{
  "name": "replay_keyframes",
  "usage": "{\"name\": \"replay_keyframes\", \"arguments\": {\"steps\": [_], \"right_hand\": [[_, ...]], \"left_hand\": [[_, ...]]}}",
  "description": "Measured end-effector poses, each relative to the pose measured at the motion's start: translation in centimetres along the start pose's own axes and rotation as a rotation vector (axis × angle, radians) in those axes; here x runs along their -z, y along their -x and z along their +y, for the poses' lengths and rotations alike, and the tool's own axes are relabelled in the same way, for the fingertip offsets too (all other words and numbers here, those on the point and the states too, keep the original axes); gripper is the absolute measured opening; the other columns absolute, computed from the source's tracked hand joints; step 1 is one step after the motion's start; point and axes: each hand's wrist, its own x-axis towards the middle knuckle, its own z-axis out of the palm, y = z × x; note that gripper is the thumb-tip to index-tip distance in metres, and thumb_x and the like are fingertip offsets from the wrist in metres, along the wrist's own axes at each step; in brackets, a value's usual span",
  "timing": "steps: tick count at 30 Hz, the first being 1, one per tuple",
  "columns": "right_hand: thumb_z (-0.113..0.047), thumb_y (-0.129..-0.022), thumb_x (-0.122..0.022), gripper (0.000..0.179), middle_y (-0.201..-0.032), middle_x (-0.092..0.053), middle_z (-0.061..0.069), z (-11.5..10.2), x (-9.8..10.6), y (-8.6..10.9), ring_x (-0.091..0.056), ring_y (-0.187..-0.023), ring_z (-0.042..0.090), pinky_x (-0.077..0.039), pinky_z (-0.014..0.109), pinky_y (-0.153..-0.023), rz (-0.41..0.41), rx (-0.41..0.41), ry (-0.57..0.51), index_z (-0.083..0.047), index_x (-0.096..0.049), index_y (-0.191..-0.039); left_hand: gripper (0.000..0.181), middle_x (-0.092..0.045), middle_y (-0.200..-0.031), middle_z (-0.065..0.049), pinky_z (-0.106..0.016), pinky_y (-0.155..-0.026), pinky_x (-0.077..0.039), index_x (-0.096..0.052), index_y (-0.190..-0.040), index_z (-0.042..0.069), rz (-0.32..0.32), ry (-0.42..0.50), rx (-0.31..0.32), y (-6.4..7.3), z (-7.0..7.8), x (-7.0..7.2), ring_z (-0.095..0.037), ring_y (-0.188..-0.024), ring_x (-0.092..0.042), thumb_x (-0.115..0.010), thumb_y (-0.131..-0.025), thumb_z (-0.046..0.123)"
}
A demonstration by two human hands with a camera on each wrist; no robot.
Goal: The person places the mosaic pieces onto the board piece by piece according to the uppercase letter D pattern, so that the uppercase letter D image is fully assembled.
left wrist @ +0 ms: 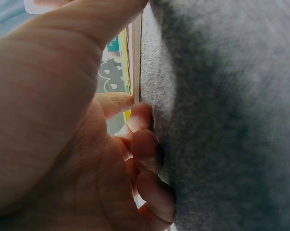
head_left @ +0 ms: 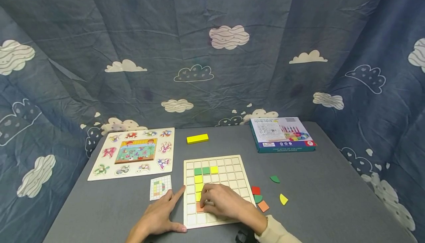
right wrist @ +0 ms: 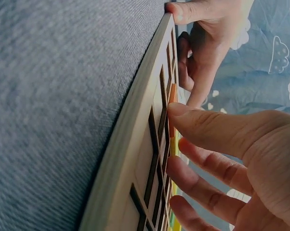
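Observation:
A wooden grid board [head_left: 229, 178] lies on the table, with green tiles [head_left: 201, 170] and yellow tiles [head_left: 198, 179] in several cells. At the lower left of the grid, my right hand [head_left: 224, 200] pinches an orange square tile [head_left: 200, 207]. The right wrist view has the thumb against this orange tile [right wrist: 172, 91], with the fingers beside it over the board. My left hand [head_left: 159, 213] steadies the board's left side, index fingertip at the edge and thumb at the lower corner. Its other fingers rest on the table, bent, in the left wrist view.
A pattern card [head_left: 160, 187] lies left of the board. Loose red [head_left: 255, 190], orange [head_left: 263, 206], green [head_left: 275, 179] and yellow [head_left: 283, 199] pieces are on the right. Farther back are an animal puzzle board [head_left: 99, 165], a yellow block [head_left: 197, 139] and a flat box [head_left: 282, 134].

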Motion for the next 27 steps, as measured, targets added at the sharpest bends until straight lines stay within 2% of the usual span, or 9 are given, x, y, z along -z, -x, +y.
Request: {"name": "replay_keyframes", "arguments": {"steps": [8, 13, 16, 22, 27], "right_hand": [[-0.017, -0.088, -0.076, 0.005, -0.090, -0.065, -0.012, 0.0, -0.1, 0.0, -0.054, -0.078, -0.005, -0.044, 0.013, -0.070, 0.009, 0.003, 0.017, -0.022, -0.076, -0.089], [-0.015, -0.090, -0.072, 0.007, -0.093, -0.067, -0.011, 0.1, 0.4, 0.0, -0.055, -0.081, -0.004, -0.046, 0.016, -0.074, -0.025, 0.030, 0.022, -0.019, -0.076, -0.093], [-0.016, -0.091, -0.071, 0.009, -0.096, -0.068, -0.011, 0.3, 0.8, 0.3, -0.058, -0.085, -0.002, -0.048, 0.018, -0.078, -0.043, 0.035, 0.018, -0.018, -0.077, -0.098], [-0.019, -0.091, -0.073, 0.013, -0.101, -0.069, -0.011, 0.9, 1.5, 1.9, -0.061, -0.093, -0.001, -0.050, 0.022, -0.085, -0.052, -0.006, -0.008, -0.018, -0.076, -0.104], [-0.021, -0.090, -0.074, 0.013, -0.101, -0.068, -0.011, 1.9, 2.2, 3.8, -0.061, -0.096, 0.002, -0.051, 0.026, -0.086, -0.009, -0.031, -0.019, -0.018, -0.075, -0.103]], "left_hand": [[0.121, -0.051, -0.117, -0.013, -0.040, -0.067, -0.043, -0.028, -0.159, 0.018, 0.006, -0.004, -0.012, 0.1, -0.1, -0.1, -0.018, -0.089, -0.046, -0.081, -0.063, 0.067], [0.120, -0.050, -0.115, -0.011, -0.040, -0.067, -0.042, -0.028, -0.160, 0.018, 0.007, 0.005, -0.011, 0.1, -0.1, -0.1, -0.018, -0.087, -0.044, -0.081, -0.064, 0.067], [0.120, -0.051, -0.118, -0.013, -0.042, -0.070, -0.044, -0.028, -0.160, 0.018, 0.013, 0.008, -0.012, 0.0, -0.1, -0.1, -0.018, -0.092, -0.047, -0.082, -0.064, 0.066], [0.121, -0.044, -0.102, -0.002, -0.034, -0.064, -0.038, -0.026, -0.160, 0.019, 0.014, 0.011, -0.030, -0.1, -0.1, -0.2, -0.014, -0.081, -0.041, -0.081, -0.063, 0.067], [0.122, -0.045, -0.103, -0.004, -0.033, -0.063, -0.038, -0.026, -0.160, 0.018, 0.019, 0.007, -0.032, -0.1, -0.2, -0.2, -0.015, -0.080, -0.040, -0.082, -0.063, 0.067]]}}
